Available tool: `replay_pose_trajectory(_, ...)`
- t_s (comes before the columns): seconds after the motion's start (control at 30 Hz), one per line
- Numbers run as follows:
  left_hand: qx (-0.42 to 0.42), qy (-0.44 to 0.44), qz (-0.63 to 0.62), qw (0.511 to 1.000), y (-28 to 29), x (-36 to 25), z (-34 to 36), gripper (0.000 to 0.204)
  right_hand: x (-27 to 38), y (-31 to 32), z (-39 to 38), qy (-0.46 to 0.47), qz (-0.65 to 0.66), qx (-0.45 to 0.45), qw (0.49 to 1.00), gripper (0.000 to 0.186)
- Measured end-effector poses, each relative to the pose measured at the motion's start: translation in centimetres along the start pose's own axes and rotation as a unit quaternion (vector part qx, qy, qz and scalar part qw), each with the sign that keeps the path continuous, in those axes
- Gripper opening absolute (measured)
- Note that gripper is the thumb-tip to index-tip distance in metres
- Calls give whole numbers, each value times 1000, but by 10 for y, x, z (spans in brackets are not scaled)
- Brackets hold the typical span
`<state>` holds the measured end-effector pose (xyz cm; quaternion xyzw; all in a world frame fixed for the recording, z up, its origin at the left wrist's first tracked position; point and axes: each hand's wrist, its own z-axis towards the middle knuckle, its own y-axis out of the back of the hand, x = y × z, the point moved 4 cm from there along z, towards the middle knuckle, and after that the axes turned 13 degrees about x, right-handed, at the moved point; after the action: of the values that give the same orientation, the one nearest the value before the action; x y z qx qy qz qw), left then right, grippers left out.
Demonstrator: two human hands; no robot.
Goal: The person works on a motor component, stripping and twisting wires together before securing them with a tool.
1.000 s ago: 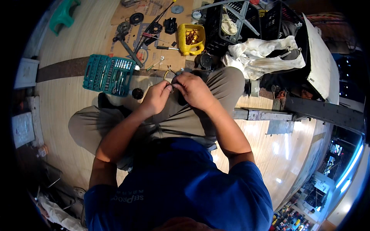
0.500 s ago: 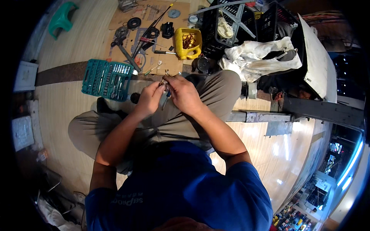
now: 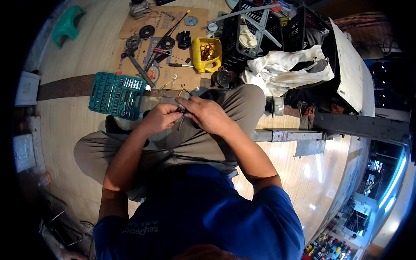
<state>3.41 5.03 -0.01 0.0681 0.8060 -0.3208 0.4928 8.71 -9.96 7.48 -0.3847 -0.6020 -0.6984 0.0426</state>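
Note:
Both hands meet over my lap at the picture's centre. My left hand (image 3: 159, 118) is closed, its thumb and fingertips pinching a small dark reddish part (image 3: 180, 110). My right hand (image 3: 204, 113) is closed around a slim tool with yellow on it (image 3: 183, 92), whose tip shows above the fingers; a thin rod (image 3: 180, 124) hangs below them. Exactly how tool and part meet is hidden by the fingers. Beyond my hands lie a teal socket case (image 3: 108, 96), a cardboard sheet (image 3: 128, 65) with metal parts and screwdrivers, and a cut yellow jug (image 3: 200, 52) holding small copper-coloured pieces.
Black crates (image 3: 236, 52), a white cloth (image 3: 279, 73) and a leaning white board (image 3: 355, 69) stand at the right, above a steel beam (image 3: 359, 125). A green stool (image 3: 65, 26) is at the upper left, a dark round part (image 3: 223, 78) beside the jug.
My hands and the held pieces have moved slightly left and down, my left thumb now lying more level. The surroundings have shifted in the picture as the view moved.

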Motion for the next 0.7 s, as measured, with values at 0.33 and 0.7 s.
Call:
replay_pose_trajectory(0.33,26,50,58,997,-2,-3,-5,15,-3,-6,-2,45,-141,70,987,7)
replay_pose_trajectory(0.7,-103,-106,357,922,-16,-21,-6,17,-6,-3,3,-12,-92,26,995,9)
